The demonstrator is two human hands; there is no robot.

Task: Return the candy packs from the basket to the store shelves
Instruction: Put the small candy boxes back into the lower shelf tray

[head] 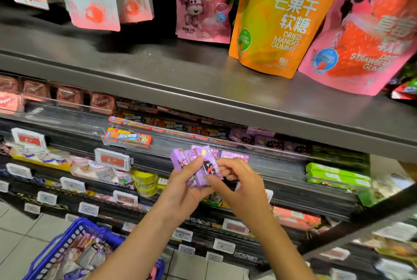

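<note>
My left hand (185, 187) grips a small stack of purple candy packs (196, 162) in front of the sloped candy shelf. My right hand (237, 180) pinches the front purple pack of that stack at its lower right edge. Behind the hands a row of matching purple packs (259, 138) lies in the shelf's clear tray. The blue basket (67, 232) sits at the lower left on the floor, holding several more packs (85, 255).
A grey upper shelf (203, 81) overhangs the hands, carrying an orange mango gummy bag (282, 20) and pink bags. Green packs (336, 176) lie to the right, yellow tins (145, 181) and price tags (112, 159) to the left. Tiled floor lies below.
</note>
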